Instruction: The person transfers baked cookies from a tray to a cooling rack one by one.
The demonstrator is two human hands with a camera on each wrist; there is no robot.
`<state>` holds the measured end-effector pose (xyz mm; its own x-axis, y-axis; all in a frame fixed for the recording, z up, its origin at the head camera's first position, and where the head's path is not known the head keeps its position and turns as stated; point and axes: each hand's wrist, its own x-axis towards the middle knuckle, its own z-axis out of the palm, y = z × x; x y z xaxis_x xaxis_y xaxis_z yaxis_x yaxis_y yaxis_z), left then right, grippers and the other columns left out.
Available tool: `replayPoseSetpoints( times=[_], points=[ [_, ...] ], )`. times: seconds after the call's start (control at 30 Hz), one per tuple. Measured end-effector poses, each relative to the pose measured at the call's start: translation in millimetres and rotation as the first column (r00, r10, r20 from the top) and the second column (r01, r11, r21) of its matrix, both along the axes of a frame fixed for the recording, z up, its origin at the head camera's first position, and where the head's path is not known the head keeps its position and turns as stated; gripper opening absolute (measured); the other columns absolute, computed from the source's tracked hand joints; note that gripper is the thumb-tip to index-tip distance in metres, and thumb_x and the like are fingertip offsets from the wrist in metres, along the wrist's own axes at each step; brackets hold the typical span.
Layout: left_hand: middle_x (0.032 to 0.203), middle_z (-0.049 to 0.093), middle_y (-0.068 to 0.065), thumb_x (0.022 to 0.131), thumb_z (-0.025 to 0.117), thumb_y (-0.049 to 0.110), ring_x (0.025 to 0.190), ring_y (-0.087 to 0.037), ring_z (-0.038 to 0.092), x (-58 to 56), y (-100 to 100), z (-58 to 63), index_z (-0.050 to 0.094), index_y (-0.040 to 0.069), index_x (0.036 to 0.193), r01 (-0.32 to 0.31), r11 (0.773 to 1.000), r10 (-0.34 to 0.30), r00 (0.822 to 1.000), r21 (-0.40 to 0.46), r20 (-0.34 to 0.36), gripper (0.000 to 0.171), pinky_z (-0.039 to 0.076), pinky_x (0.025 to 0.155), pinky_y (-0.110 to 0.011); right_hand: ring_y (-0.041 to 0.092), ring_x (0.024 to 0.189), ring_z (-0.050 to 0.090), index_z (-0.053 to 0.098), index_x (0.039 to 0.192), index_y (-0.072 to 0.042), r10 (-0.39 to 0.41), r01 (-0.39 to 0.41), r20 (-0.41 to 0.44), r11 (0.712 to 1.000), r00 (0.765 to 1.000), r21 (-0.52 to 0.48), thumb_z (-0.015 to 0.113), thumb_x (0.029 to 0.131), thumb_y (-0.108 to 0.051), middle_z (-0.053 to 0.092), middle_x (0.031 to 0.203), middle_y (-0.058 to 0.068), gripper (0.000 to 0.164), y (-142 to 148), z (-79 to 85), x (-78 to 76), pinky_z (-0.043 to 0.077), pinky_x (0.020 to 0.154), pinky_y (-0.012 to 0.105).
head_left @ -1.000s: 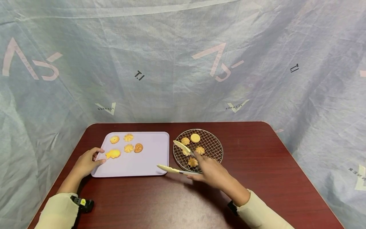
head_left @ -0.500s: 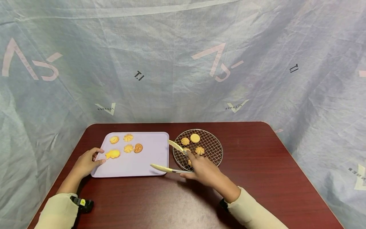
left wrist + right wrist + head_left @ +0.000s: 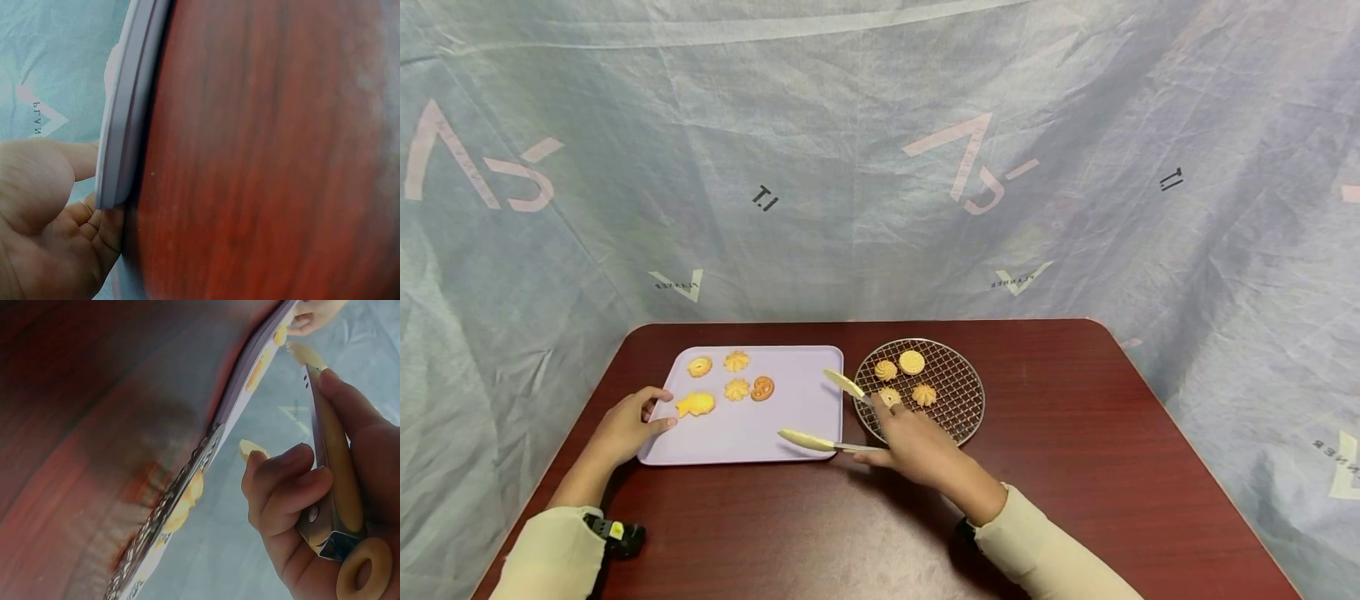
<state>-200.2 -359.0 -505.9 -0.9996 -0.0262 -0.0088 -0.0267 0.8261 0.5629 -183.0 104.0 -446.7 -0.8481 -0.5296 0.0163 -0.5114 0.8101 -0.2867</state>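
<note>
At the left edge of a lilac tray (image 3: 790,417), my left hand (image 3: 625,427) grips the rim with thumb and fingers. A ring cookie (image 3: 700,367), two flower-shaped cookies (image 3: 737,361), a pretzel-shaped cookie (image 3: 763,388) and a fish-shaped cookie (image 3: 696,404) lie on the tray. My right hand (image 3: 917,446) holds spread tongs (image 3: 808,440) with cream tips over the tray's right edge; nothing shows between the tips. The right wrist view shows fingers wrapped around the tongs' handle (image 3: 340,469). Beneath and behind that hand is a round wire rack (image 3: 958,392), partly covered.
On the rack sit a swirl cookie (image 3: 886,370), a round cookie (image 3: 912,362), a holed cookie (image 3: 889,397) and a flower-shaped cookie (image 3: 923,394). The dark red table (image 3: 1060,417) meets a grey cloth backdrop (image 3: 850,167) at its far edge.
My right hand and the spread tongs have moved left, from over the rack toward the tray. The left hand, the tray and the cookies on it stay in place.
</note>
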Motion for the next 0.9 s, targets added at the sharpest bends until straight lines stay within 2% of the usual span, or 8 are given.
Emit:
replayPoseSetpoints(
  times=[0.13,0.3,0.43,0.7,0.9],
  points=[
    [0.094,0.051,-0.016,0.094,0.075,0.013,0.087,-0.031,0.049,0.1,0,0.7,0.057,-0.004,0.129,-0.001,1.0,0.001,1.0,0.002,0.003,0.043,0.038,0.068,-0.038,0.039,0.097,0.071,0.039,0.155,0.001,0.009,-0.009,-0.006,1.0,1.0,0.028,0.07,0.089,-0.065,0.064,0.127,0.027,0.098,-7,-1.6,-2.1,0.058,0.081,0.048],
    [0.092,0.051,-0.015,0.093,0.076,0.012,0.085,-0.03,0.049,0.5,1,1.1,0.057,-0.005,0.128,-0.003,1.0,0.003,1.0,-0.001,-0.006,0.043,0.037,0.068,-0.038,0.034,0.085,0.07,0.041,0.154,0.001,0.032,-0.031,-0.02,0.999,0.999,0.043,0.067,0.089,-0.068,0.067,0.116,0.024,0.098,-15,-2.3,-4.0,0.058,0.071,0.044],
    [0.091,0.051,-0.015,0.092,0.076,0.011,0.084,-0.029,0.049,0.3,1,0.5,0.058,-0.005,0.128,-0.005,1.0,0.005,1.0,-0.003,-0.013,0.043,0.037,0.067,-0.037,0.032,0.081,0.07,0.04,0.154,0.004,0.047,-0.047,-0.014,0.998,0.999,0.051,0.065,0.091,-0.066,0.068,0.115,0.024,0.098,-21,-1.2,-4.8,0.058,0.068,0.042],
    [0.092,0.05,-0.015,0.093,0.076,0.012,0.085,-0.029,0.049,-0.8,0,-1.5,0.058,-0.004,0.128,-0.01,1.0,0.01,1.0,-0.004,-0.009,0.043,0.036,0.067,-0.038,0.029,0.086,0.069,0.041,0.152,0.006,0.059,-0.057,-0.017,0.995,0.998,0.083,0.064,0.095,-0.061,0.069,0.114,0.022,0.091,-33,-0.4,-7.9,0.057,0.069,0.039],
    [0.092,0.05,-0.015,0.093,0.076,0.012,0.085,-0.029,0.049,-1.4,0,-2.2,0.058,-0.004,0.128,-0.009,1.0,0.009,1.0,-0.002,-0.008,0.043,0.037,0.067,-0.038,0.033,0.094,0.07,0.041,0.154,0.002,0.02,-0.021,0.008,0.992,1.0,0.125,0.063,0.095,-0.062,0.066,0.127,0.023,0.09,-42,-1.0,-9.5,0.058,0.071,0.043]
  ],
)
